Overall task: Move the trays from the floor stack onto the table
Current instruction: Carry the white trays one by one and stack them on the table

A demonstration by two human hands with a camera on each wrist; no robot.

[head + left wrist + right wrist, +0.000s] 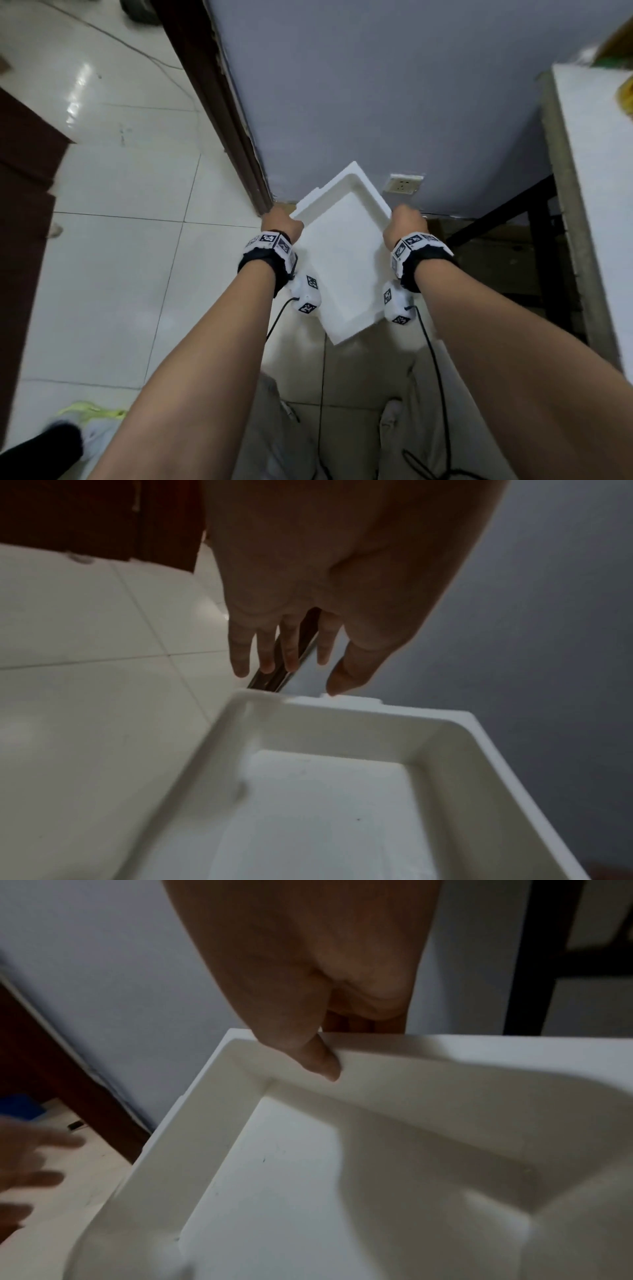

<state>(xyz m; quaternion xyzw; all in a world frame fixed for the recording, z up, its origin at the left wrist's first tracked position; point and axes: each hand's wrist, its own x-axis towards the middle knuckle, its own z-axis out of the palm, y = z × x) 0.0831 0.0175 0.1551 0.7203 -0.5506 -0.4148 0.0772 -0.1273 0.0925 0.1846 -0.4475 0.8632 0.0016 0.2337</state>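
Tray (337, 260) is mid-carry — right hand (404, 224) pinches its rim, left hand (281, 222) spread loose beside it; next, swing right onto the desk (596, 164).

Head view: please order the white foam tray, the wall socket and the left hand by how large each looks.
1. White foam tray
2. Left hand
3. Wall socket
The socket sits farther away, so only apparent size is ranked.
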